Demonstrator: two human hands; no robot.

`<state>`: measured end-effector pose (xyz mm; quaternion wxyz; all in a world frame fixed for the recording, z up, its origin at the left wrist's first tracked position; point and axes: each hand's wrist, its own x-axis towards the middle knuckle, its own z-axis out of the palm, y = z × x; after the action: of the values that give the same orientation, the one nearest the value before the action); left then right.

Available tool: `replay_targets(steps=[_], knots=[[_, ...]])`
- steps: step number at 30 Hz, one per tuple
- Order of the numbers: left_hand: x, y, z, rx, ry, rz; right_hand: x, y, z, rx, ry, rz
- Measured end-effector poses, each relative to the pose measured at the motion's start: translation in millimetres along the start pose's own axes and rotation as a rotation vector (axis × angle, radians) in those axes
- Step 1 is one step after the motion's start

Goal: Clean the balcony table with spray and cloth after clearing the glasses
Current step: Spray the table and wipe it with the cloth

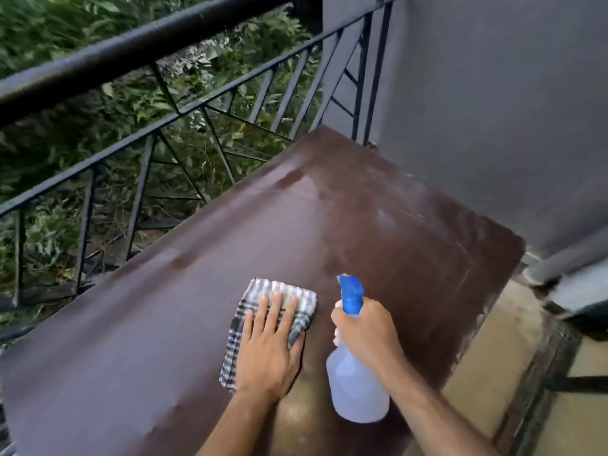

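Observation:
The brown balcony table (378,232) fills the middle of the head view. A black-and-white checked cloth (296,296) lies flat on its near half. My left hand (268,347) presses flat on the cloth with fingers spread. Just to the right, my right hand (365,327) grips the neck of a translucent spray bottle (357,386) with a blue trigger head (352,292), held above the tabletop with the nozzle pointing away from me. Damp, pale smears show on the far part of the tabletop. No glasses are in view.
A black metal railing (138,51) runs along the table's left edge, with green foliage behind it. A grey wall (493,110) stands behind the table's far right side. Tan floor tiles (500,340) and a dark floor strip lie to the right.

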<state>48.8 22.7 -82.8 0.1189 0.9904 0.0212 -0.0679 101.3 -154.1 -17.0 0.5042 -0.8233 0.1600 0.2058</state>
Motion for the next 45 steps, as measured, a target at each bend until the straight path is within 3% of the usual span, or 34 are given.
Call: replay_targets(steps=[8,16,18,28,32,40,42,45], knots=[[60,29,-4,0.09,-0.04,0.053,6,4,-13,0.132,0.077,-0.003],[-55,10,7,0.159,-0.186,0.596,0,22,-44,0.206,0.292,-0.064],[-81,4,15,0.18,-0.192,0.663,-4,27,-45,0.224,0.311,-0.079],[34,46,10,0.066,-0.159,0.36,-6,32,-37,0.113,0.367,-0.134],[7,36,8,0.064,-0.163,0.438,-6,34,-39,0.121,0.38,-0.122],[-145,-27,30,0.211,-0.199,0.743,-18,30,-25,0.144,0.38,-0.124],[-158,-33,36,0.265,-0.208,0.733,-18,28,-26,0.144,0.389,-0.111],[-148,-21,36,0.169,-0.189,0.642,-18,29,-30,0.174,0.399,-0.09]])
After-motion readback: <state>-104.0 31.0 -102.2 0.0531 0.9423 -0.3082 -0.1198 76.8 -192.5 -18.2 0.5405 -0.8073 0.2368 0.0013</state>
